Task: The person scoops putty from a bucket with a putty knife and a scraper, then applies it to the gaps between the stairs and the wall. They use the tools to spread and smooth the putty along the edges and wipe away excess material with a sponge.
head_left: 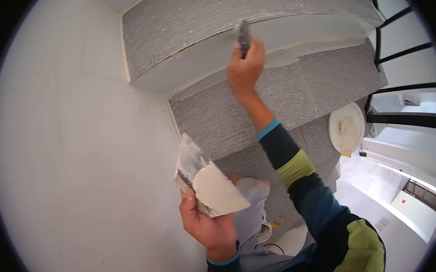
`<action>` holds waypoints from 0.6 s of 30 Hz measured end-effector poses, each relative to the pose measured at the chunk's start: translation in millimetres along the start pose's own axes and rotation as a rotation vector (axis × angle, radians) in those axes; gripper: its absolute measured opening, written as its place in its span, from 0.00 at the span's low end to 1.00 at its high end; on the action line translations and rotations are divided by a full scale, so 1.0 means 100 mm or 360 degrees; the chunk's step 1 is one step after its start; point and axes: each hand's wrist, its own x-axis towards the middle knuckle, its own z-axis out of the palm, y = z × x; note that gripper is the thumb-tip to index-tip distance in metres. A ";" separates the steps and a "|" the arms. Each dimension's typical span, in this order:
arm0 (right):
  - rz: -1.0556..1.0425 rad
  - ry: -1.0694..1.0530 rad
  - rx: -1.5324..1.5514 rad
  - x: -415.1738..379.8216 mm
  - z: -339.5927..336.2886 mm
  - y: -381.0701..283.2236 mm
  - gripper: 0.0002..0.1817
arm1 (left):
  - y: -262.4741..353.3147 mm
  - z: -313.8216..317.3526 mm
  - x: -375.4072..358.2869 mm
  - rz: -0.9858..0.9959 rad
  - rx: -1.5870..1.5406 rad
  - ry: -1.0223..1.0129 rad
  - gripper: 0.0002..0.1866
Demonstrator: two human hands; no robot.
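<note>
My left hand (210,231) grips a wide putty knife (191,156), its broad blade carrying a thick, smooth mound of off-white putty (220,191). Farther up, my right hand (247,68) is closed around a smaller scraper (244,35), whose far end overlaps the front edge of the upper stair step (212,18) in this view. Below that edge runs the pale riser (194,56), with a thin off-white line along its top. My right forearm crosses over the grey speckled lower step (275,91).
A white wall (80,143) rises along the left side of the stairs. Black railing bars (403,52) stand at the right. Near them sits a round white lid-like dish (333,130) smeared with putty. A bucket (265,232) shows beside my leg (251,198).
</note>
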 end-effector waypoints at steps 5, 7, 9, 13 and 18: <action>0.0071 -0.0294 0.0410 -0.66 0.43 -0.69 0.15 | 0.00 -0.05 -0.01 -0.0035 -0.0122 -0.0060 0.18; 0.0323 -0.0525 0.0653 -0.77 0.43 -0.93 0.14 | 0.01 -0.07 -0.01 -0.0075 -0.0183 -0.0123 0.19; 0.1757 -0.0335 0.1865 -0.77 0.33 -1.02 0.15 | 0.02 -0.09 0.01 -0.0042 -0.0180 -0.0163 0.19; 0.2499 -0.0360 0.2575 -0.93 0.40 -1.02 0.17 | 0.00 -0.06 0.00 -0.0027 -0.0156 -0.0195 0.18; 0.2880 -0.0119 0.2822 -0.81 0.70 -1.15 0.16 | 0.02 -0.03 0.03 -0.0007 -0.0113 -0.0088 0.19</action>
